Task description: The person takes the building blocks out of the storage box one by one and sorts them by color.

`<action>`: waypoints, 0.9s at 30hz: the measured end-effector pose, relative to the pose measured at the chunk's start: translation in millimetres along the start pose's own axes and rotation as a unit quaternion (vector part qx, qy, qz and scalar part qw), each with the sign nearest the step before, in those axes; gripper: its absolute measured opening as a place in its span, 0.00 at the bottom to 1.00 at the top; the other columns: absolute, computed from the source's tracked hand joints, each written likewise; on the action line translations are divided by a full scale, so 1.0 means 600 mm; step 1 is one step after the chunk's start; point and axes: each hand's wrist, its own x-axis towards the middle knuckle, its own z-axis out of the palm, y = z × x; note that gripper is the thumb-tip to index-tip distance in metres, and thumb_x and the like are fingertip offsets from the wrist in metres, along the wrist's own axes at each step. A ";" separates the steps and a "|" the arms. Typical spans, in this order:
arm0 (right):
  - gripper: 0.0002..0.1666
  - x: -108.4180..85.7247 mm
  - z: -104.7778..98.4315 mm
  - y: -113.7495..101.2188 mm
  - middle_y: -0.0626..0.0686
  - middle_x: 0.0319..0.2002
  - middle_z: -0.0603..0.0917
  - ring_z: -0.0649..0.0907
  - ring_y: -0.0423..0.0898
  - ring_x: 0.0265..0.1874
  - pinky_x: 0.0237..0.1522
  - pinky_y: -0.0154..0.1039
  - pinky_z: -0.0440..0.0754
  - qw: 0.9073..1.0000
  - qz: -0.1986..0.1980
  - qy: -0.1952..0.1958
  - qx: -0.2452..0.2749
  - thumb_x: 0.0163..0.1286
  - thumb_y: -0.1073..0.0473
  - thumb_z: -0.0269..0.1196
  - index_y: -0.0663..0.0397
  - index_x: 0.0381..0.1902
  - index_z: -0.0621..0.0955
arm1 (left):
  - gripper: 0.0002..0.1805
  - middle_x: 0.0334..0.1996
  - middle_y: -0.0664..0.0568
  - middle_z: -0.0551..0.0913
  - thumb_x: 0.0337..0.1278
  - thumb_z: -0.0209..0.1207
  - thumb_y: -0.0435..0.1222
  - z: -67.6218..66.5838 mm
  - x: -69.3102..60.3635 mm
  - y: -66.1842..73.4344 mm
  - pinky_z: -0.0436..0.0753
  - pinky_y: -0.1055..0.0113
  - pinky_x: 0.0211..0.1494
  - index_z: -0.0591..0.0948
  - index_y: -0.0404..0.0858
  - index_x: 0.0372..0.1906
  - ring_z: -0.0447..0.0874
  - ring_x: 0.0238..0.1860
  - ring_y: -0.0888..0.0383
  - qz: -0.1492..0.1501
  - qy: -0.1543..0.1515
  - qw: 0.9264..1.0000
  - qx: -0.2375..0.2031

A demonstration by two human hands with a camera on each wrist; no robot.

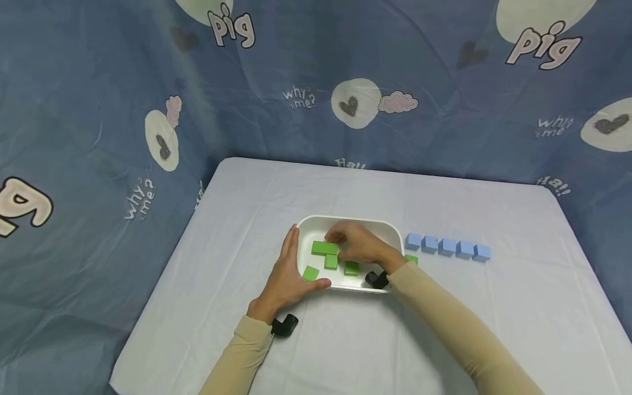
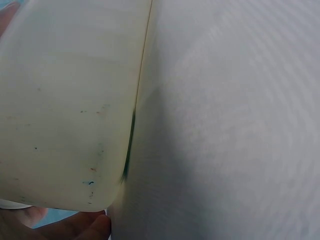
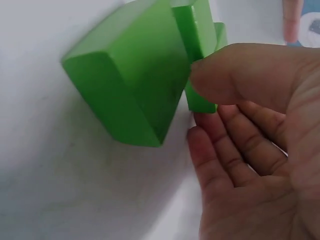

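A white tray (image 1: 365,283) holds several green blocks, with one green block (image 1: 351,268) near its front wall. My left hand (image 1: 288,277) rests against the tray's left end, fingers straight along the outside and thumb at the front rim. The left wrist view shows the tray's outer wall (image 2: 65,110) and fingertips (image 2: 95,225) at its edge. Inside the tray, my right hand (image 1: 357,242) pinches a green block (image 3: 195,32) between thumb and fingers. A larger-looking green block (image 3: 130,75) stands closer to the right wrist camera. The pinched block is partly hidden by the thumb.
Several blue cubes (image 1: 447,247) form a row on the white table right of the tray. One green block (image 1: 411,259) lies just outside the tray's right end, partly hidden. A blue printed curtain (image 1: 276,131) hangs behind the table and on the left.
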 end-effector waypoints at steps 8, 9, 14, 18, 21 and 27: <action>0.30 0.005 0.003 0.000 0.52 0.46 0.87 0.84 0.47 0.48 0.56 0.42 0.80 0.999 -0.009 -0.018 -0.027 0.48 0.75 0.73 0.61 0.52 0.83 | 0.79 0.83 0.49 0.40 0.33 0.79 0.63 0.000 0.001 -0.002 0.67 0.42 0.70 0.41 0.40 0.83 0.56 0.76 0.41 0.004 0.002 1.000 -0.001; 0.30 0.006 0.003 0.001 0.52 0.46 0.87 0.84 0.47 0.48 0.56 0.42 0.80 0.999 -0.010 -0.018 -0.031 0.48 0.74 0.74 0.61 0.52 0.83 | 0.79 0.83 0.49 0.40 0.33 0.79 0.63 0.000 0.001 -0.002 0.67 0.42 0.70 0.41 0.40 0.83 0.55 0.76 0.41 0.005 0.002 1.000 -0.001; 0.30 0.011 0.005 0.003 0.51 0.45 0.87 0.84 0.47 0.47 0.55 0.41 0.80 0.999 -0.019 -0.017 -0.036 0.49 0.71 0.77 0.61 0.52 0.83 | 0.79 0.83 0.50 0.40 0.33 0.78 0.65 0.000 0.002 -0.004 0.67 0.42 0.70 0.41 0.40 0.83 0.55 0.76 0.41 0.008 0.004 1.000 0.001; 0.28 0.015 0.005 0.004 0.49 0.44 0.87 0.84 0.45 0.46 0.55 0.41 0.80 0.999 -0.014 -0.017 -0.035 0.50 0.70 0.76 0.59 0.51 0.83 | 0.79 0.83 0.51 0.40 0.33 0.78 0.65 -0.001 0.003 -0.004 0.67 0.42 0.70 0.41 0.40 0.83 0.56 0.76 0.42 0.006 0.006 1.000 0.002; 0.27 0.015 0.006 0.004 0.48 0.43 0.87 0.84 0.45 0.46 0.55 0.41 0.79 0.999 -0.004 -0.019 -0.033 0.50 0.71 0.75 0.57 0.50 0.84 | 0.78 0.83 0.50 0.40 0.33 0.79 0.63 -0.001 0.003 -0.004 0.67 0.42 0.70 0.41 0.40 0.83 0.56 0.76 0.41 0.004 0.004 1.000 0.002; 0.27 0.010 0.005 -0.001 0.47 0.41 0.86 0.82 0.43 0.43 0.52 0.40 0.80 0.999 -0.004 -0.027 -0.042 0.47 0.72 0.74 0.59 0.49 0.86 | 0.78 0.83 0.50 0.40 0.33 0.80 0.60 0.000 0.002 0.000 0.66 0.42 0.71 0.40 0.41 0.83 0.55 0.77 0.42 -0.004 0.001 1.000 0.004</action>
